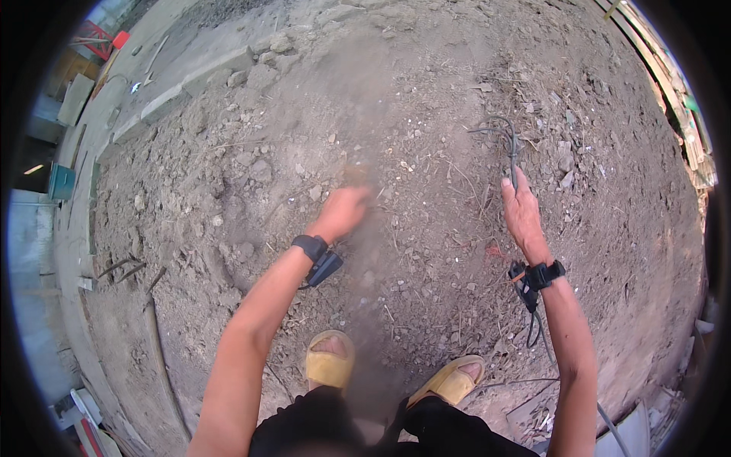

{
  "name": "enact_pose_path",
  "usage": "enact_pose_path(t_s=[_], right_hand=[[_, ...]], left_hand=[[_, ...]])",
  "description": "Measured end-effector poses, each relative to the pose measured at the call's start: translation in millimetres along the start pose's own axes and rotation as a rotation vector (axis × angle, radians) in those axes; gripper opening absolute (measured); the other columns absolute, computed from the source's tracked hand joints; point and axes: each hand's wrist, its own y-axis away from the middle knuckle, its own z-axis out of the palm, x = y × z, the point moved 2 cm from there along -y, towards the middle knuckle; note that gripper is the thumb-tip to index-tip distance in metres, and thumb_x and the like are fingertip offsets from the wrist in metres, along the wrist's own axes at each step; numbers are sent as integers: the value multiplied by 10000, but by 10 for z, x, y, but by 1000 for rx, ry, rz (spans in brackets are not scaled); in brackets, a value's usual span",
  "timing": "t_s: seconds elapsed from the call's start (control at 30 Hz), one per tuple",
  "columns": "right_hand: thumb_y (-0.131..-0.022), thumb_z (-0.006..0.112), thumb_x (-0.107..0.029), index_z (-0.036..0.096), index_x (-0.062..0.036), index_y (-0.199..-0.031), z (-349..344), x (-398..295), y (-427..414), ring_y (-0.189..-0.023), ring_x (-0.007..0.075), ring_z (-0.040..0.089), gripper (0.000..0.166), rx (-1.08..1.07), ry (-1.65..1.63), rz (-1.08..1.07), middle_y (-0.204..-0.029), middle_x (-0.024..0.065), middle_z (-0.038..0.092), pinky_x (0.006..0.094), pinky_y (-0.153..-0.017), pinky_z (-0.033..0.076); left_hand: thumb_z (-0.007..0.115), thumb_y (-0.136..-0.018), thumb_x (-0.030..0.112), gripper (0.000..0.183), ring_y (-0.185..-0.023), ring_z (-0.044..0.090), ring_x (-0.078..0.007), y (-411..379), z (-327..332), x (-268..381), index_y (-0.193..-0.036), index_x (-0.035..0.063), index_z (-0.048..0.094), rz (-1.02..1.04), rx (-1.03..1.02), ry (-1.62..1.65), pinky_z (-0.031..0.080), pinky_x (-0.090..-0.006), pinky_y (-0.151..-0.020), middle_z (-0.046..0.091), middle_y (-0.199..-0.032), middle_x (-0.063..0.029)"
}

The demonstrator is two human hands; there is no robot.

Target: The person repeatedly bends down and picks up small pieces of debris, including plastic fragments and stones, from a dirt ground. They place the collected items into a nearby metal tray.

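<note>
My right hand (pixel 522 212), at the right of the middle, grips a length of dark cable (pixel 511 149) between thumb and fingers; the cable is bent into a loop at its upper end. My left hand (pixel 341 212) is near the middle over the bare soil (pixel 411 228), blurred, its fingers curled; whether it holds anything cannot be told. Both wrists wear black straps with small devices. A wire hangs from the device (pixel 525 285) on the right wrist. Yellow slippers (pixel 330 363) are on the feet below, standing on the dirt.
A concrete curb (pixel 165 105) edges the soil at the upper left. A long-handled fork (pixel 157 337) with metal tines lies at the lower left. A teal bucket (pixel 61 181) and a red metal frame (pixel 98 41) stand at the far left. Stacked timber (pixel 688 125) lines the right edge.
</note>
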Motion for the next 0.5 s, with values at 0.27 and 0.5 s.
enact_pose_path(t_s=[0.27,0.5], right_hand=[[-951,535,-291,348,8,-1413,597,-560,134,-781,445,651,581,-133,436,-21,-954,283,622,504,-695,533],[-883,622,-194,331,-35,-1460,214,-569,1666,-644,379,603,666,-401,392,-201,-954,220,565,444,-566,526]], left_hand=[[618,-822,113,214,-907,632,-373,172,-52,341,-1020,88,693,-25,147,-127,507,-444,-799,656,-940,-173],[635,-887,159,134,-749,608,-244,153,14,-112,-938,42,677,-63,384,452,476,-351,-632,600,-742,-78]])
